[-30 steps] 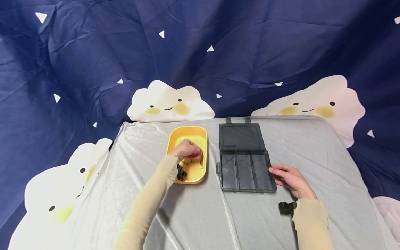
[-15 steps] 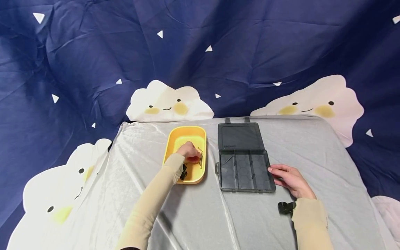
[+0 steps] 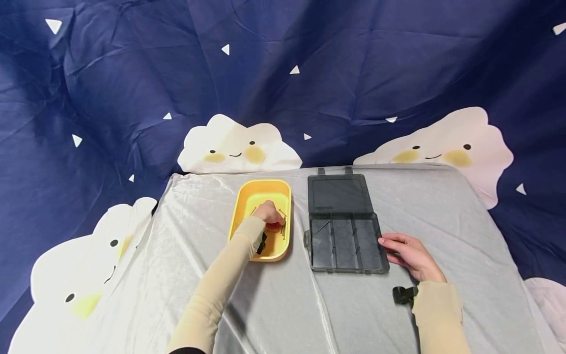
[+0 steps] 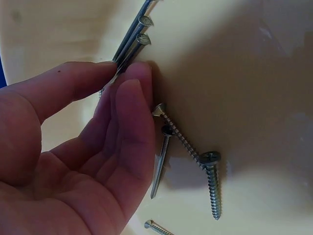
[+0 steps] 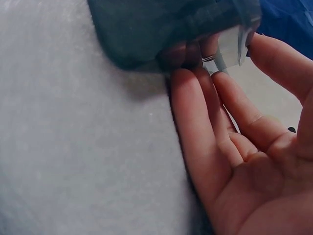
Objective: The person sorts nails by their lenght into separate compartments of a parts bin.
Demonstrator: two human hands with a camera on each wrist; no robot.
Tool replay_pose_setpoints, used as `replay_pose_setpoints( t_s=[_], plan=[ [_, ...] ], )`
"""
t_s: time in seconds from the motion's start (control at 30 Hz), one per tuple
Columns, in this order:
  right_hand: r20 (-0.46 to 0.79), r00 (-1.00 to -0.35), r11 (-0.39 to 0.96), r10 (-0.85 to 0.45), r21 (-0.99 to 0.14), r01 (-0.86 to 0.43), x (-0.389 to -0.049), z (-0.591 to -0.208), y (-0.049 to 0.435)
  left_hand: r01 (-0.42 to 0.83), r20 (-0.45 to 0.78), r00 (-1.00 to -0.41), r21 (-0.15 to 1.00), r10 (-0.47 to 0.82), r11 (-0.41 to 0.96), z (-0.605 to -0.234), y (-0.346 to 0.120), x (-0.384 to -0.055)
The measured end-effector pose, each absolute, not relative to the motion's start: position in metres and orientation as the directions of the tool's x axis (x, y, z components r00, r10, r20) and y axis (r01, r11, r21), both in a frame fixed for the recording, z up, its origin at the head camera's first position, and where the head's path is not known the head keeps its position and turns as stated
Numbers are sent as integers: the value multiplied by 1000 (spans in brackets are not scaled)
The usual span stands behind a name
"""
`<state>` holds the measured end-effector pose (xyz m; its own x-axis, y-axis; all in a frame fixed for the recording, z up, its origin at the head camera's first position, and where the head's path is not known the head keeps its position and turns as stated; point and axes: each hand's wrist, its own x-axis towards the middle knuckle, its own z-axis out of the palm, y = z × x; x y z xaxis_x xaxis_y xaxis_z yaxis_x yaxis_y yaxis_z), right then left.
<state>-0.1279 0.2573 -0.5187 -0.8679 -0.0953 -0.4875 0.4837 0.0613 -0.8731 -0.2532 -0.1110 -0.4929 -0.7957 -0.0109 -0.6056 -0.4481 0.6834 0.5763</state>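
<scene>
My left hand [image 3: 268, 214] is down inside the yellow bin [image 3: 242, 199]. In the left wrist view, its thumb and forefinger pinch at the shafts of a few flat-headed nails [image 4: 128, 49] lying side by side. Below the curled fingers lie two screws [image 4: 213, 188] and another nail [image 4: 160, 164]. My right hand [image 3: 411, 253] holds the right side of a dark translucent compartment box [image 3: 345, 270], thumb at the rim and fingers against the wall and underside. The box lies with its lid [image 3: 340, 192] folded back. A single nail [image 3: 323, 226] slants in its left compartment.
A small screw [image 4: 157, 226] shows at the bottom of the left wrist view. Grey cloth [image 3: 283, 305] covers the table, and a blue cloud-print curtain [image 3: 336, 88] hangs behind it. A latch [image 3: 306, 239] sticks out from the box's left side.
The left hand has shifted slightly within the bin, and its wrist has turned and moved right. The right hand stays at the box's edge.
</scene>
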Motion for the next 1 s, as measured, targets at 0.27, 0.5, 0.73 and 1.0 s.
replay_pose_setpoints(
  t_s=[0.27,0.5,0.73,1.0],
  plan=[
    [-489,-868,60,-87,-872,485,-127,-519,257,-398,-576,-817,548,-12,736,-491,-108,-251],
    [-489,-868,70,-84,-872,485,-127,-519,257,-365,-562,-827,501,-26,785,-489,-107,-252],
    [-491,-868,75,-76,-871,486,-126,-518,258,-319,-530,-848,480,-20,817,-488,-104,-249],
    [-482,-872,50,-83,-876,479,-126,-518,258,-245,-506,-862,409,-5,879,-483,-106,-247]
  ],
)
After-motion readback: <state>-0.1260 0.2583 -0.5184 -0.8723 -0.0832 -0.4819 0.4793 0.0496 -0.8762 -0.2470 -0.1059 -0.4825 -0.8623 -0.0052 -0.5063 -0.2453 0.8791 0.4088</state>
